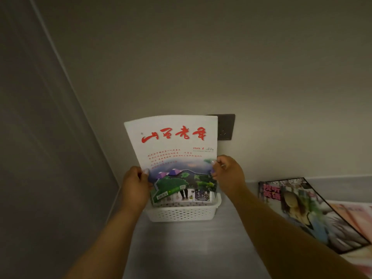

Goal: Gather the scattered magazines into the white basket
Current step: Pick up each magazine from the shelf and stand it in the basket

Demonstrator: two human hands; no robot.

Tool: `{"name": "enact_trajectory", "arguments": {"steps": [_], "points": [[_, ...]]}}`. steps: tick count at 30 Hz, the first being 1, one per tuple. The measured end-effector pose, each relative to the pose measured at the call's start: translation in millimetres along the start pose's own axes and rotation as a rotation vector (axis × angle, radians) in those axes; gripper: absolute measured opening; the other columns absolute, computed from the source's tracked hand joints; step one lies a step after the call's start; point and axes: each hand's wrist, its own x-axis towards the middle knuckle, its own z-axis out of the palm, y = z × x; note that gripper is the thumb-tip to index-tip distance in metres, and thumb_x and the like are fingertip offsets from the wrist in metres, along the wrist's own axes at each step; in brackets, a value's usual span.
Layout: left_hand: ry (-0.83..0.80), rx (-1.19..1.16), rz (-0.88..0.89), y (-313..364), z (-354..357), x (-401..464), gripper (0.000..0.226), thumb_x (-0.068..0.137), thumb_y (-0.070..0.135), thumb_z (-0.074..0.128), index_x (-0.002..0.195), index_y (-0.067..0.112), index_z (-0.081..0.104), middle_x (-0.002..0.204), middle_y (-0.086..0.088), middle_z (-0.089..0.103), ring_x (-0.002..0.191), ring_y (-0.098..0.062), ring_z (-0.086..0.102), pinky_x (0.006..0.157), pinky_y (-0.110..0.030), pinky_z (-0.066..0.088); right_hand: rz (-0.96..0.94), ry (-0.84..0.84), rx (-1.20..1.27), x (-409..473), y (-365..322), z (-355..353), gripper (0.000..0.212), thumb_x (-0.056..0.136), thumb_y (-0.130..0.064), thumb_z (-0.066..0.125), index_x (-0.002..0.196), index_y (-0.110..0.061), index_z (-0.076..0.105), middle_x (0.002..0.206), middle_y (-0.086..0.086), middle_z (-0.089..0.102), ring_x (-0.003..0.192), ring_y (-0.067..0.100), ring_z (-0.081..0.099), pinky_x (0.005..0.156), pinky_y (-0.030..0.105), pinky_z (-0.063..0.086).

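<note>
- The task is looking partly done: the white magazine with red lettering [173, 150] is standing upright with its lower edge already down inside the white basket [182, 213], which is sitting on the desk [193, 248] at its far edge, close to the far-left corner against the wall.
- The left hand [135, 186] is gripping the magazine's left edge, thumb on the cover and fingers curled behind it; the right hand [227, 174] is pinching the right edge in the same way.
- This magazine is not yet released, so I judge that step to be in its closing part.
- Something green and printed is showing low in the basket in front of the cover; whether that is a separate magazine I cannot tell.
- Still waiting: the dark-bordered magazine [306, 210] is lying flat near the desk's right edge, well apart from the basket, resting on top of a pale pink magazine [356, 218] that is running off the right edge of the view.
- Count: one basket, one magazine held, at least two magazines left on the desk, two hands.
- A dark wall socket [226, 127] is peeking out behind the held magazine.
</note>
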Motion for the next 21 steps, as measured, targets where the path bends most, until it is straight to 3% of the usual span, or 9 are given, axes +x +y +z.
{"name": "enact_trajectory", "arguments": {"steps": [3, 6, 10, 12, 15, 17, 19, 21], "points": [[0.004, 0.022, -0.017, -12.0, 5.6, 10.0, 0.021, 0.097, 0.032, 0.048, 0.092, 0.012, 0.054, 0.102, -0.006, 0.062, 0.089, -0.03, 0.065, 0.077, -0.049, 0.058, 0.021, -0.036, -0.027, 4.4, 3.0, 9.4, 0.017, 0.097, -0.016, 0.047, 0.087, -0.006, 0.056, 0.085, 0.015, 0.058, 0.079, 0.028, 0.056, 0.067, 0.026, 0.048], [-0.056, 0.032, -0.065, -20.0, 12.8, 12.3, 0.021, 0.096, 0.031, 0.05, 0.095, 0.011, 0.054, 0.107, -0.005, 0.061, 0.091, -0.026, 0.063, 0.08, -0.046, 0.057, 0.043, -0.076, -0.148, 4.6, 16.2, 17.0, 0.012, 0.097, -0.017, 0.047, 0.087, -0.011, 0.049, 0.085, 0.005, 0.054, 0.076, 0.02, 0.052, 0.056, 0.011, 0.038], [-0.109, 0.053, -0.113, -31.7, 20.3, 17.9, 0.021, 0.096, 0.03, 0.052, 0.102, 0.01, 0.052, 0.109, -0.002, 0.058, 0.088, -0.02, 0.058, 0.07, -0.034, 0.051, 0.142, -0.067, -0.072, 5.2, 27.9, 28.3, 0.008, 0.094, -0.014, 0.052, 0.091, -0.012, 0.045, 0.085, 0.006, 0.055, 0.074, 0.018, 0.052, 0.055, 0.018, 0.04], [-0.112, -0.003, -0.139, -33.7, 24.2, 22.9, 0.02, 0.095, 0.024, 0.055, 0.107, 0.008, 0.051, 0.113, -0.004, 0.06, 0.087, -0.017, 0.059, 0.063, -0.026, 0.049, 0.182, -0.068, 0.008, 8.1, 29.1, 32.0, 0.016, 0.093, -0.006, 0.053, 0.103, -0.011, 0.042, 0.096, 0.011, 0.059, 0.082, 0.022, 0.057, 0.06, 0.02, 0.046], [-0.081, -0.05, -0.192, -30.6, 30.6, 27.4, 0.022, 0.097, 0.014, 0.051, 0.116, 0.007, 0.044, 0.113, -0.004, 0.055, 0.083, -0.013, 0.055, 0.049, -0.014, 0.041, 0.153, -0.102, 0.014, 16.1, 28.0, 38.4, 0.046, 0.09, 0.0, 0.054, 0.133, -0.009, 0.039, 0.125, 0.012, 0.058, 0.104, 0.032, 0.062, 0.082, 0.039, 0.058], [-0.087, 0.035, -0.16, -32.6, 35.3, 29.3, 0.015, 0.098, 0.013, 0.048, 0.11, 0.005, 0.047, 0.116, -0.007, 0.056, 0.079, -0.011, 0.053, 0.043, -0.009, 0.038, 0.115, -0.117, -0.086, 24.6, 33.3, 45.6, 0.049, 0.088, -0.004, 0.056, 0.134, -0.012, 0.043, 0.13, 0.011, 0.053, 0.113, 0.034, 0.059, 0.089, 0.046, 0.056], [-0.1, 0.092, -0.139, -35.5, 37.9, 30.3, 0.009, 0.098, 0.012, 0.047, 0.104, 0.005, 0.049, 0.12, -0.01, 0.057, 0.081, -0.012, 0.054, 0.045, -0.007, 0.039, 0.141, -0.13, -0.176, 27.0, 35.8, 47.6, 0.045, 0.089, -0.008, 0.056, 0.133, -0.01, 0.043, 0.129, 0.011, 0.047, 0.112, 0.031, 0.057, 0.094, 0.039, 0.054], [-0.109, 0.131, -0.144, -37.5, 38.1, 30.9, 0.01, 0.096, 0.009, 0.051, 0.105, 0.006, 0.049, 0.123, -0.012, 0.057, 0.091, -0.019, 0.059, 0.058, -0.012, 0.047, 0.151, -0.148, -0.248, 24.0, 34.9, 45.2, 0.041, 0.092, -0.013, 0.054, 0.131, -0.007, 0.043, 0.127, 0.011, 0.043, 0.11, 0.029, 0.056, 0.094, 0.031, 0.05]]}}
